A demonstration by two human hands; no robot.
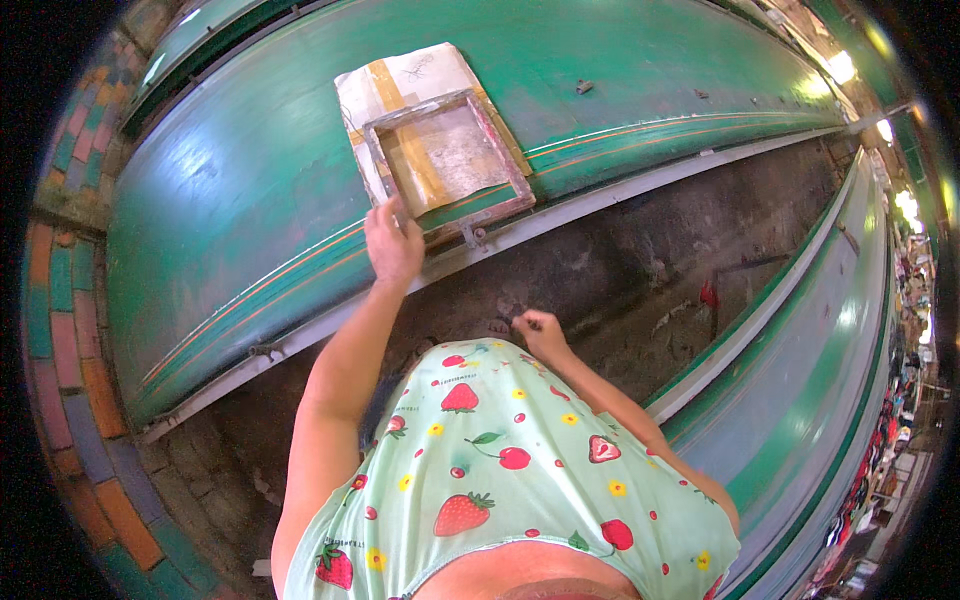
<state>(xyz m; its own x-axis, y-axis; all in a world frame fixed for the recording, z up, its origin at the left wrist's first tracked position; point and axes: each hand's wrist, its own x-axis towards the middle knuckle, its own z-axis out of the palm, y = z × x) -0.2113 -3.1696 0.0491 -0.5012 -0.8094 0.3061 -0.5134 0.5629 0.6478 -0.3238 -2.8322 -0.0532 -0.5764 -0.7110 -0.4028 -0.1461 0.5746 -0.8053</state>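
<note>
On the long green table lies a worn rectangular frame, a printing screen by its look, with a small metal bracket at its near edge. Beneath it, and sticking out past its far side, is a white board with strips of brown tape. The fingers of my left hand are closed round the frame's near left corner. Low in front of my body, apart from the table, is my right hand. Its fingers are curled in, and whatever they may hold is hidden.
A pale rail runs along the table's near edge. To the right stands another long green table, across a dark floor gap. Coloured bricks line the left side. Small dark bits lie on the far tabletop.
</note>
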